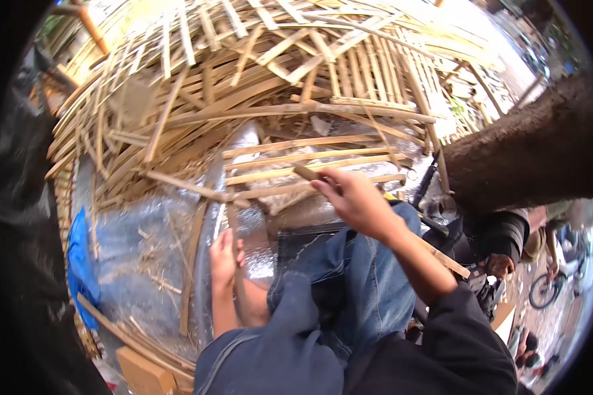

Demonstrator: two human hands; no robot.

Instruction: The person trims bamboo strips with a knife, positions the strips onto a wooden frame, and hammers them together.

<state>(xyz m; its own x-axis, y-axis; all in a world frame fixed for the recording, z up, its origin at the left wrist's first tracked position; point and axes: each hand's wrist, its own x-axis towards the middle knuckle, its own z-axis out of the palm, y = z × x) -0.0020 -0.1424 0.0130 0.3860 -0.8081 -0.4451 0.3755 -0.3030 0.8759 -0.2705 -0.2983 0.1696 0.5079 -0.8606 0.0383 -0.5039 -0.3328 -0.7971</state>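
My left hand (225,258) is closed around an upright bamboo strip (240,289), which runs down beside my leg. Higher up and to the right, my right hand (361,203) grips a brown wooden or bamboo piece (306,172) whose blunt end sticks out past the fingers. Beyond my right forearm a pale strip end (448,261) lies in line with it; whether both are one piece I cannot tell. In front of my knees lies a small frame of bamboo slats (296,158) on silvery plastic sheeting.
A large heap of bamboo lattice panels (263,72) fills the far side. Clear plastic sheeting (145,237) with scraps spreads on the left, near a blue tarp (82,270) and a cardboard box (145,372). A thick tree trunk (520,151) stands right; people and a bicycle (545,289) are beyond.
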